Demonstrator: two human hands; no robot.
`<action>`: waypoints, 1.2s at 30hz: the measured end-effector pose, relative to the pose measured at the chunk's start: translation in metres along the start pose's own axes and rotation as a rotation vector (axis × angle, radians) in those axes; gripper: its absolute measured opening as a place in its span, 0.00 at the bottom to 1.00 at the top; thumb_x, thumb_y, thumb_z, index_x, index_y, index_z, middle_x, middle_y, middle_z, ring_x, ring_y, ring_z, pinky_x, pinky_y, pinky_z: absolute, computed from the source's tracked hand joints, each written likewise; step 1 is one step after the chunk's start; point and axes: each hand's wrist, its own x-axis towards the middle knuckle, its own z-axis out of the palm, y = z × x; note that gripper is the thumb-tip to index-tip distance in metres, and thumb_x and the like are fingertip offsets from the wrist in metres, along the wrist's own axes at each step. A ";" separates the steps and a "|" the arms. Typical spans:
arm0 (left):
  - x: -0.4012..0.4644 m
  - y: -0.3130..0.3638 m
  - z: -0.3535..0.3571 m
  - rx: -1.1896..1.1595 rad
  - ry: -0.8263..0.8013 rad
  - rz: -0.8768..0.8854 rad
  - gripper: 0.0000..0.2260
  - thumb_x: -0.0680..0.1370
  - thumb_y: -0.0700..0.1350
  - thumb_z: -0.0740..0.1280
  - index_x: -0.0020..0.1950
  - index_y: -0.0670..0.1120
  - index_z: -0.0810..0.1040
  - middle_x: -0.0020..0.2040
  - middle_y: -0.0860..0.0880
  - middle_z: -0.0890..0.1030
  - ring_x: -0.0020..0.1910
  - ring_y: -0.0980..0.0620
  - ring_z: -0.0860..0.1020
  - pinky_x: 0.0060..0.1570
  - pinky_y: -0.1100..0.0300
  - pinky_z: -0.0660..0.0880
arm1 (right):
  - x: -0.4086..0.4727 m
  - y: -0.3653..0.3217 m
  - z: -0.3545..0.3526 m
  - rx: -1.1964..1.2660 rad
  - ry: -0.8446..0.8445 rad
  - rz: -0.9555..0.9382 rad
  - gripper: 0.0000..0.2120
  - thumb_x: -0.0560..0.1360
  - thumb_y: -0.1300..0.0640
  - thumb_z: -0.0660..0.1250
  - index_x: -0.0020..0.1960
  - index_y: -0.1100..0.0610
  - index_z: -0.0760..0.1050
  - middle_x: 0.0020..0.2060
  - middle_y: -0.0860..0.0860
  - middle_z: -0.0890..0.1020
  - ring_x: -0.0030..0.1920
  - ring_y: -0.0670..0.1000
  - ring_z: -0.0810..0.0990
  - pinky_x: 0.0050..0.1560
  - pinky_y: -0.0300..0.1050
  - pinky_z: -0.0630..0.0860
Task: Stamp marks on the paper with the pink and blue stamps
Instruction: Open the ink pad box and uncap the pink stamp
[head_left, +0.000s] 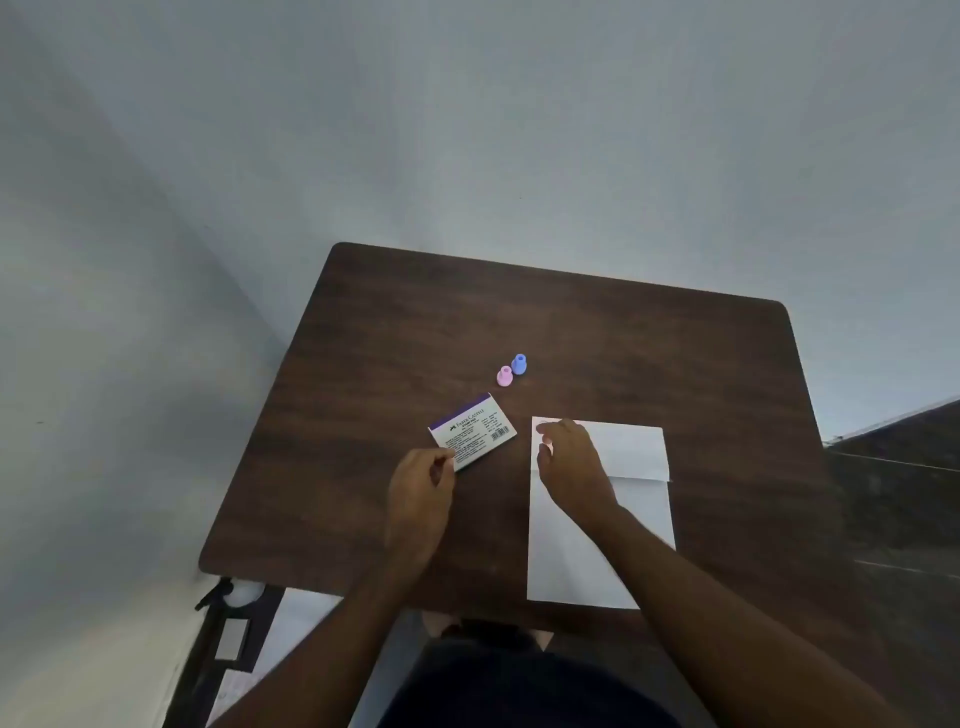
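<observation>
My left hand (421, 491) pinches the ink box (471, 432) corner and my right hand (569, 462) rests loose on the paper (597, 545), while both stamps (511, 370) stand untouched beyond, so reaching across could drag the sheet or topple them.

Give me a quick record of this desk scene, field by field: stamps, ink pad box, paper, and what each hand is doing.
pink stamp: upright on table, untouched
blue stamp: upright, right beside the pink one
ink pad box: flat, left of paper, closed
paper: white, top edge folded over
left hand: fingers pinch the box's near corner
right hand: over the paper's top left corner, holding nothing visible
</observation>
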 end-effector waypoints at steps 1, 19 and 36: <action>0.002 0.000 0.000 -0.026 -0.008 -0.020 0.07 0.79 0.46 0.66 0.55 0.48 0.80 0.52 0.53 0.80 0.49 0.61 0.76 0.46 0.77 0.66 | 0.001 -0.001 0.002 0.016 -0.007 0.005 0.14 0.78 0.60 0.62 0.62 0.63 0.74 0.62 0.59 0.77 0.64 0.56 0.73 0.67 0.45 0.67; 0.025 0.008 0.028 -0.483 -0.035 -0.667 0.17 0.80 0.43 0.62 0.69 0.44 0.72 0.62 0.47 0.78 0.62 0.50 0.76 0.63 0.49 0.74 | 0.052 -0.015 0.019 0.037 -0.192 0.034 0.12 0.75 0.57 0.63 0.58 0.55 0.74 0.56 0.55 0.76 0.58 0.53 0.72 0.54 0.44 0.72; 0.030 0.011 0.025 -0.503 -0.090 -0.739 0.14 0.79 0.42 0.62 0.65 0.45 0.76 0.59 0.49 0.80 0.57 0.53 0.77 0.57 0.56 0.75 | 0.057 -0.007 0.043 0.178 -0.119 0.120 0.09 0.74 0.60 0.63 0.52 0.56 0.78 0.52 0.54 0.77 0.54 0.50 0.74 0.51 0.41 0.74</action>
